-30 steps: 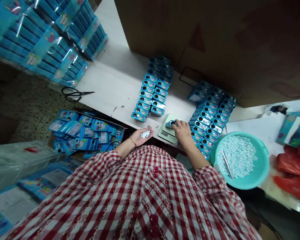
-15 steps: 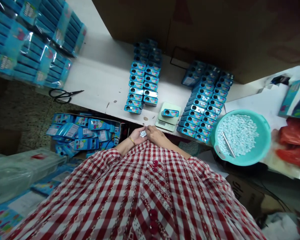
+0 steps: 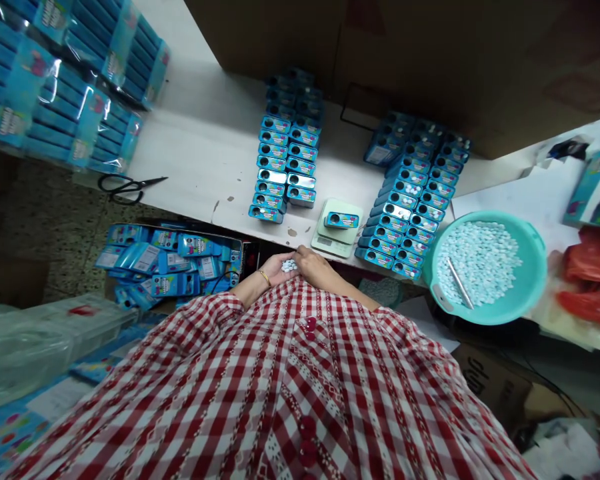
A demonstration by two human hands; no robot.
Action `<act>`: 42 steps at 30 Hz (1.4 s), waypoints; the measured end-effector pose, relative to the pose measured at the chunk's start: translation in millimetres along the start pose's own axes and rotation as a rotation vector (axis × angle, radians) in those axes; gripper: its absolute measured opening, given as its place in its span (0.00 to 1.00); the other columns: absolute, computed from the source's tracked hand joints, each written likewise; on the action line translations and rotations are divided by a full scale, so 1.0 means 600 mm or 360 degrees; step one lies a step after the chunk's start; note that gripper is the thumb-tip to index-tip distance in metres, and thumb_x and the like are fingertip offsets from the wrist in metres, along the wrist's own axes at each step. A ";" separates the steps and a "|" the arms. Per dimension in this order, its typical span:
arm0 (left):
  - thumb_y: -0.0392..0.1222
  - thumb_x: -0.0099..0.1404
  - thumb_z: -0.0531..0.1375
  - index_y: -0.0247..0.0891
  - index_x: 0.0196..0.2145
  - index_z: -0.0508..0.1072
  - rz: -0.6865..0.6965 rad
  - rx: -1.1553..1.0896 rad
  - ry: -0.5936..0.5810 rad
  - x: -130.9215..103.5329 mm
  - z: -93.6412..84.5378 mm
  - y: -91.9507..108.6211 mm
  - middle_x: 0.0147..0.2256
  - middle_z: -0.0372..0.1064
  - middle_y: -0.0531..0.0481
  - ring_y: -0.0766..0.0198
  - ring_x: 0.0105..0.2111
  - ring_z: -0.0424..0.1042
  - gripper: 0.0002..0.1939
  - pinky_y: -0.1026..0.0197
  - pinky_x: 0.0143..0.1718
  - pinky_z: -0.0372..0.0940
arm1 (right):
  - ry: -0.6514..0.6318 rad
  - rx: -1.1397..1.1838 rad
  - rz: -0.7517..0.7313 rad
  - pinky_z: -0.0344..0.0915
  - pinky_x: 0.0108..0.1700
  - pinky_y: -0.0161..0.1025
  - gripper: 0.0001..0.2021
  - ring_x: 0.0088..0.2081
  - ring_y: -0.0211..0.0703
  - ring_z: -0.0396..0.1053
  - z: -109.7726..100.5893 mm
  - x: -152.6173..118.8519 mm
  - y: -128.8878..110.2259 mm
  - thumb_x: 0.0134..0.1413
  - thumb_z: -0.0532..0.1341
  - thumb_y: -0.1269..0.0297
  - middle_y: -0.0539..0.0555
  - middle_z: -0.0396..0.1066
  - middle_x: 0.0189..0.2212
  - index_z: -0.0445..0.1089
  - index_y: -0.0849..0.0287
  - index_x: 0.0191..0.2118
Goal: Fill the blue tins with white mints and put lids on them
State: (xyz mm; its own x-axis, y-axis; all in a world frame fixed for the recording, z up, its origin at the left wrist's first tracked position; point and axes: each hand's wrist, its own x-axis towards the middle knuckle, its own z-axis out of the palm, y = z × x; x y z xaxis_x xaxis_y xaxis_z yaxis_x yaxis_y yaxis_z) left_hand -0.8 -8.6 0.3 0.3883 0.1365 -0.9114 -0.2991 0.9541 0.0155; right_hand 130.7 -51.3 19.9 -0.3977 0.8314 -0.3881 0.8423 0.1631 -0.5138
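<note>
Glossy plastic basin (image 3: 534, 280), shiny metal tube (image 3: 460, 283), matt cardboard box (image 3: 430, 60).

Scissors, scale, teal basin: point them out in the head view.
Scissors (image 3: 149, 182), head view, on the blades.
Scale (image 3: 343, 249), head view, on the front casing.
Teal basin (image 3: 534, 263), head view, on the right inner wall.

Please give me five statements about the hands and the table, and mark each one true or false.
Small white pieces lie in the left hand. True.
The right hand is touching the scale. False: it is beside the left hand.
One blue box is on the scale. True.
The scissors lie in the basin. False: they lie on the table.
The basin is green. True.
</note>
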 end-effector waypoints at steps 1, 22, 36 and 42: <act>0.31 0.66 0.48 0.25 0.38 0.72 0.0004 -0.0003 -0.0027 0.002 0.004 0.000 0.24 0.73 0.42 0.61 0.29 0.75 0.13 0.59 0.39 0.70 | 0.0048 0.0047 0.0012 0.63 0.39 0.35 0.11 0.40 0.41 0.66 -0.002 -0.002 0.005 0.59 0.51 0.73 0.58 0.65 0.42 0.67 0.63 0.45; 0.32 0.66 0.49 0.25 0.44 0.71 0.0081 -0.0044 -0.0262 0.006 0.044 0.022 0.36 0.75 0.36 0.58 0.38 0.76 0.14 0.60 0.41 0.70 | 0.1262 0.0309 0.0200 0.66 0.45 0.40 0.11 0.41 0.42 0.69 -0.079 -0.022 0.165 0.60 0.53 0.64 0.56 0.72 0.38 0.72 0.57 0.42; 0.30 0.64 0.50 0.25 0.48 0.70 0.0179 -0.0129 -0.0072 0.003 0.004 0.036 0.36 0.75 0.36 0.58 0.38 0.76 0.16 0.60 0.40 0.71 | 0.1465 0.0431 0.0564 0.68 0.41 0.44 0.14 0.40 0.45 0.68 -0.082 -0.086 0.198 0.54 0.56 0.59 0.57 0.70 0.40 0.69 0.58 0.44; 0.30 0.64 0.51 0.24 0.47 0.70 0.0202 -0.0161 -0.0084 0.003 0.001 0.034 0.37 0.74 0.36 0.58 0.40 0.75 0.16 0.59 0.44 0.69 | 0.1242 0.0246 0.0393 0.62 0.52 0.50 0.19 0.51 0.50 0.63 -0.084 -0.065 0.195 0.54 0.57 0.56 0.61 0.65 0.48 0.65 0.58 0.50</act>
State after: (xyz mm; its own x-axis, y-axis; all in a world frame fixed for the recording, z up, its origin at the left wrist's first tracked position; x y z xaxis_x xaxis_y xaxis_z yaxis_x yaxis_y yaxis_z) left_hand -5.9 11.4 -1.1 0.3862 0.2707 -0.8818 -0.4338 0.8970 0.0854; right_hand 263.1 -37.5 13.5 0.2063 0.9724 0.1089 0.7901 -0.0999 -0.6047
